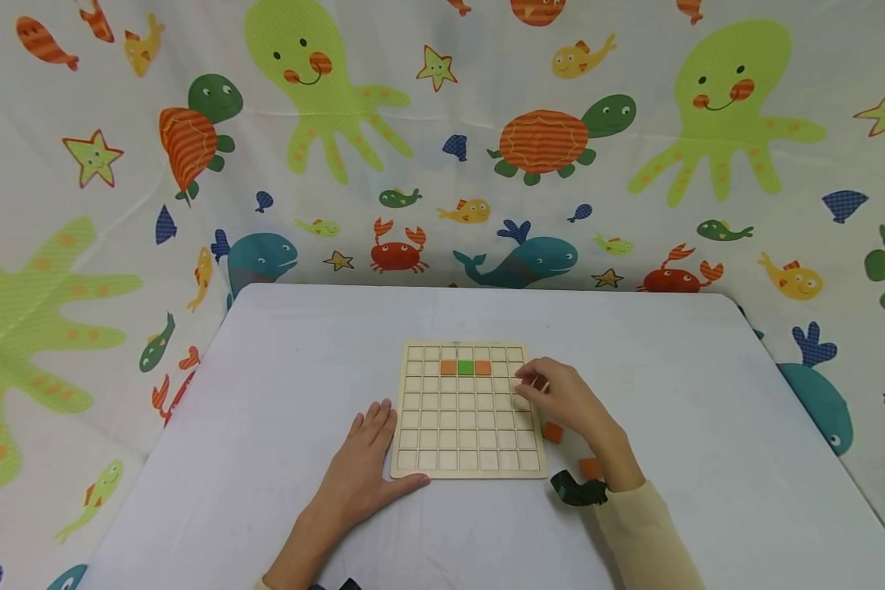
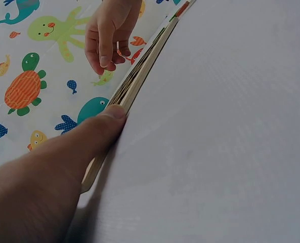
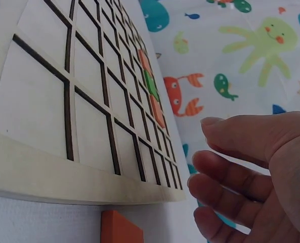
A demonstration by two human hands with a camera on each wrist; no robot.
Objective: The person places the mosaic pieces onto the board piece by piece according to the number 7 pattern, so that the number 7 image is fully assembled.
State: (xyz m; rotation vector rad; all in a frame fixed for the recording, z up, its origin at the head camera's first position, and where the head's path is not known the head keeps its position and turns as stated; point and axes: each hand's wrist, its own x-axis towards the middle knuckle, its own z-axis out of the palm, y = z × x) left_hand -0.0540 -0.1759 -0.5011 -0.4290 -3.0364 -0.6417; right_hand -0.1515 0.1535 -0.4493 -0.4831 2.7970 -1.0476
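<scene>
A square wooden grid board [image 1: 469,474] lies on the table. Three tiles sit side by side in its second row from the far side: an orange tile [image 1: 448,368], a green tile [image 1: 465,367] and another orange tile [image 1: 483,368]. My left hand [image 1: 360,475] rests at the board's near left corner, fingers extended along the left side, thumb touching the near edge. Over the board's right edge hovers my right hand [image 1: 566,400], fingers loosely bent. In the right wrist view, a gap shows between its thumb [image 3: 241,134] and fingers, with nothing held.
Right of the board, under my right forearm, lie a loose orange tile [image 1: 552,432] and a second one [image 1: 591,468], partly covered by the wrist. A white cloth covers the table [image 1: 302,352]. Behind it hangs a curtain [image 1: 428,123] printed with sea animals.
</scene>
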